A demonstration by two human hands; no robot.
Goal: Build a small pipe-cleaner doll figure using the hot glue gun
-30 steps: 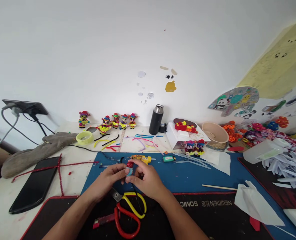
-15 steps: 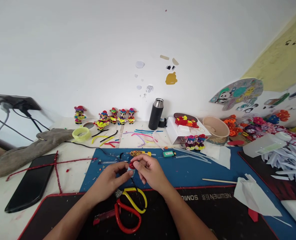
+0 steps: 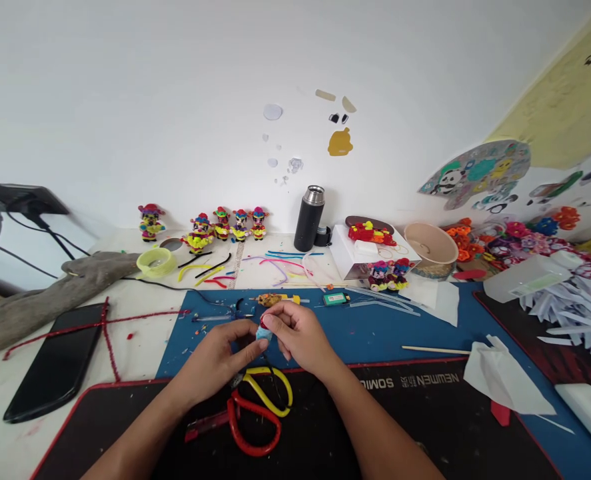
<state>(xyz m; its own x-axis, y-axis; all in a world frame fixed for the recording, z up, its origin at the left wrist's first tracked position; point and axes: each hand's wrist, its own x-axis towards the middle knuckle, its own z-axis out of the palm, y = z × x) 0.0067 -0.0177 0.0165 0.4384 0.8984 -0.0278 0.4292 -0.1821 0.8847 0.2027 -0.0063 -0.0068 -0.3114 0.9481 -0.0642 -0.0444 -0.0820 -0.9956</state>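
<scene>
Between my two hands is a small light-blue and red fuzzy figure piece (image 3: 263,333), apparently made of pipe cleaner. My left hand (image 3: 228,350) pinches its blue lower part between thumb and fingers. At the red top, the thumb and fingertips of my right hand (image 3: 298,333) are closed on it. Thin black strands hang underneath. Just below my hands, scissors (image 3: 255,453) with one red and one yellow handle lie on the black mat (image 3: 325,433). A red-handled tool (image 3: 208,423) lies beside them. Beyond my fingers is a glue gun (image 3: 275,300) with a yellow nozzle end.
Finished pipe-cleaner figures (image 3: 198,233) stand along the wall. A black flask (image 3: 309,220) is upright at the back, left of a white box (image 3: 345,257). At left are a phone (image 3: 55,367), red pipe cleaners (image 3: 108,340) and driftwood (image 3: 40,300). Tissue (image 3: 505,377) lies right.
The camera view has shifted slightly, so the background sits a little higher. My right fingers have closed in more over the red top; both hands keep hold of the piece.
</scene>
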